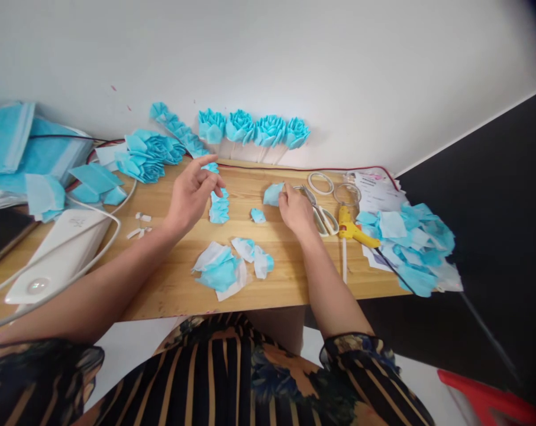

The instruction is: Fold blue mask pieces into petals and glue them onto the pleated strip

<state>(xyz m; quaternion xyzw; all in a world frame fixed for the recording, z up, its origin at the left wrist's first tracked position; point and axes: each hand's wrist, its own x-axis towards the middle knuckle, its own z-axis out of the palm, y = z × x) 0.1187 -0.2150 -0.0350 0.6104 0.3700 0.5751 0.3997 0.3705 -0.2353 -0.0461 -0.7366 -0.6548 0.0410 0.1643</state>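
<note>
My left hand [191,195] hovers over the table with its index finger stretched out and the other fingers loosely bent; nothing shows in it. Just beyond it runs a row of folded light-blue pieces [219,207], partly hidden by my fingers. Between the fingertips of my right hand [297,210] is a light-blue fabric petal [273,194]. A smaller blue scrap [258,215] lies on the wood between the hands. Scissors [323,219] lie right beside my right hand. Nearer me are loose blue and white fabric pieces [221,269].
Several blue fabric roses [240,127] on stems lean against the wall, with more roses [148,157] at left. A yellow glue gun [354,229], tape rolls [320,183] and a scrap heap [416,242] are at right. A white corded box [59,254] stands left.
</note>
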